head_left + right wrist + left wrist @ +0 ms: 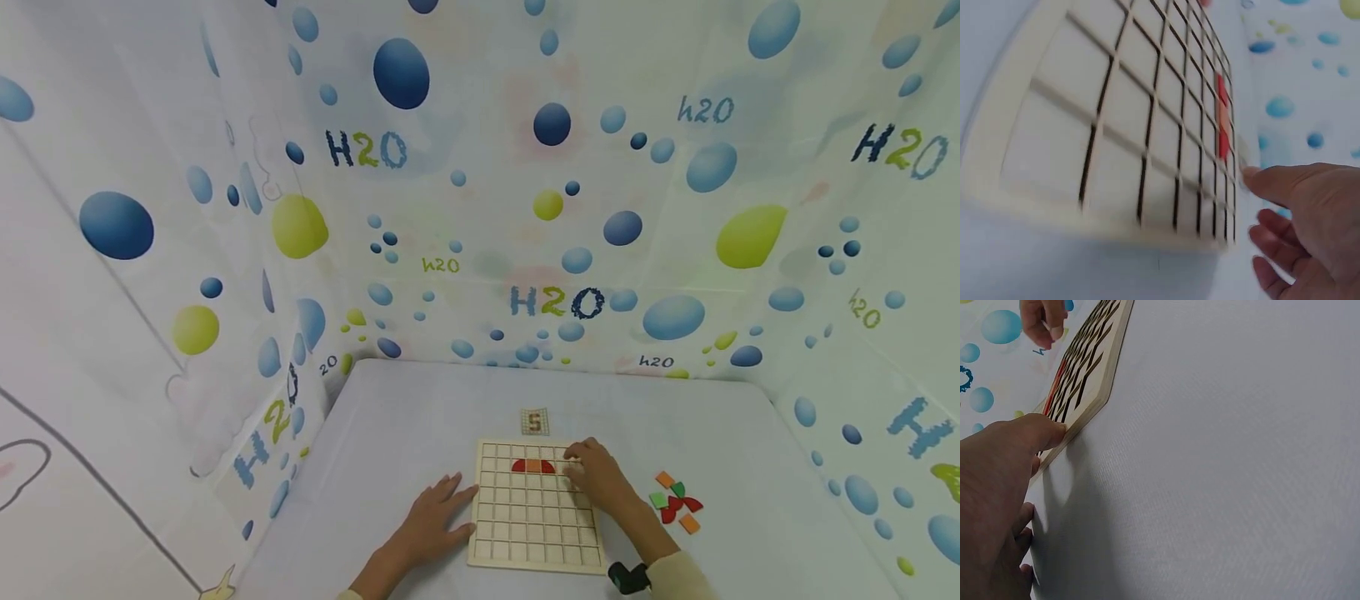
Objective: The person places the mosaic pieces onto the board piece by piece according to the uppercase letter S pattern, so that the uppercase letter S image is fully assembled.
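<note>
A square wooden grid board [536, 567] lies on the white table. One of its upper rows holds an orange square [533, 466] between two red curved pieces [548, 467]. My left hand [435, 521] rests at the board's left side, fingers spread and thumb touching the edge; the left wrist view shows this thumb [1047, 430] on the rim. Over the upper right cells is my right hand [597, 477], its fingers loosely bent. In the right wrist view its thumb [1269, 182] reaches past the board's edge, and no piece shows in its grasp; the index fingertip is hidden.
Loose orange, green and red pieces [676, 502] lie scattered right of the board. Beyond its top edge is a small card [535, 422] with a figure like a 5 or S. A patterned curtain [480, 208] stands around the table's back and sides.
</note>
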`<state>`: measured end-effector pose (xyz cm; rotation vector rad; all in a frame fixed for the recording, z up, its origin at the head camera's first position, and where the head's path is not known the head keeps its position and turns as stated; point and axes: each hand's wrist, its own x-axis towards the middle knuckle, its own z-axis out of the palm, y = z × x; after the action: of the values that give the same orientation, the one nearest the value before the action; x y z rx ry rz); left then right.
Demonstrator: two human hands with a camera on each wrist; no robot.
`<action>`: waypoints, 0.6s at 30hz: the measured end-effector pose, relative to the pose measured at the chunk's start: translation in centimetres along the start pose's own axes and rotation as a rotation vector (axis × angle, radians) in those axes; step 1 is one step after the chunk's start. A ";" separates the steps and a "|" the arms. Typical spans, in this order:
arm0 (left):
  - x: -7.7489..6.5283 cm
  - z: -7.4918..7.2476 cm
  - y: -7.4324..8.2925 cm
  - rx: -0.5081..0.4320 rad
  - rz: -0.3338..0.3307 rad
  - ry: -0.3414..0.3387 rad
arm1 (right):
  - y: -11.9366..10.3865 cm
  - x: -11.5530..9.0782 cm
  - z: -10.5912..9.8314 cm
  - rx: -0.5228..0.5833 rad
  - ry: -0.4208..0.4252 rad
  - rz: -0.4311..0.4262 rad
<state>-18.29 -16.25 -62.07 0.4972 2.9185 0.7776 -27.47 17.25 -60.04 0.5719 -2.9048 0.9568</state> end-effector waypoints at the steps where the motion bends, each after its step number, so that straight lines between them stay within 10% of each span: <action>1: 0.0 0.0 0.0 -0.001 -0.002 0.001 | 0.7 -0.5 -0.7 -0.003 0.004 0.040; 11: 0.2 0.5 -0.2 0.005 -0.010 -0.011 | 7.6 -5.2 -7.8 -0.058 0.026 0.237; 18: 0.1 0.3 0.0 -0.003 0.000 -0.005 | 9.9 -6.2 -9.2 -0.117 0.033 0.353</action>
<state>-18.35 -16.07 -62.31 0.4987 2.9123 0.7797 -25.93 32.05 -59.09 0.0343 -3.0641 0.8037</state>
